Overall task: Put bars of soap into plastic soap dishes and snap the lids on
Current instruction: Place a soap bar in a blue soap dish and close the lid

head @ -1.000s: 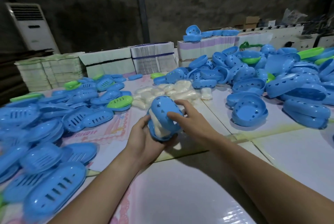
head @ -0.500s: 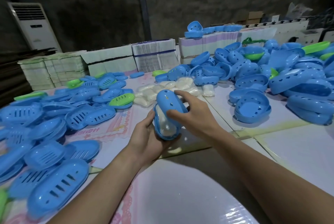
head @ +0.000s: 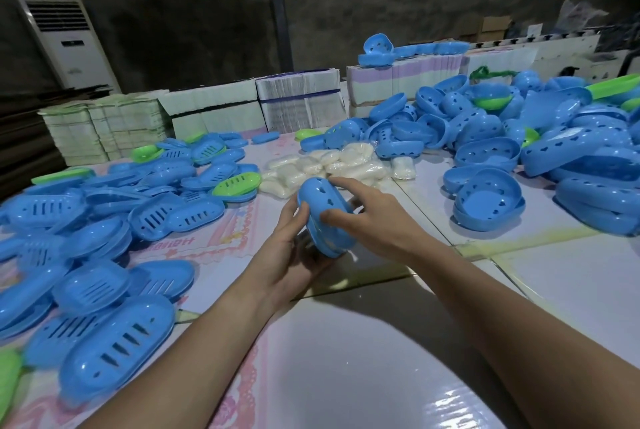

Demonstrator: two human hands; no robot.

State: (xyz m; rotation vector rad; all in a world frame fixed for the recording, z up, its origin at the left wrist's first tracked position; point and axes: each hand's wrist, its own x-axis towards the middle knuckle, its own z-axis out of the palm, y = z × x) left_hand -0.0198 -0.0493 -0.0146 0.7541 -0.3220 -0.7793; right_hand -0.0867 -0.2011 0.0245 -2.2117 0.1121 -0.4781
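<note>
A blue soap dish [head: 323, 215] is held tilted on edge above the table's middle, its two halves together and almost no soap showing in the seam. My left hand [head: 287, 248] cups it from below and from the left. My right hand [head: 367, 217] presses on its perforated half from the right, thumb on the shell and fingers over the top edge. Wrapped white soap bars [head: 325, 169] lie in a heap just behind the hands.
Slotted blue lids [head: 114, 356] with a few green ones [head: 236, 183] cover the left of the table. Deep blue dish halves [head: 488, 202] pile up on the right. Stacks of flat cartons [head: 211, 108] line the far edge. A white air conditioner [head: 69, 44] stands back left.
The two halves of the held dish have closed together over the white soap, which showed in the gap before. The dish has turned more on edge in my hands.
</note>
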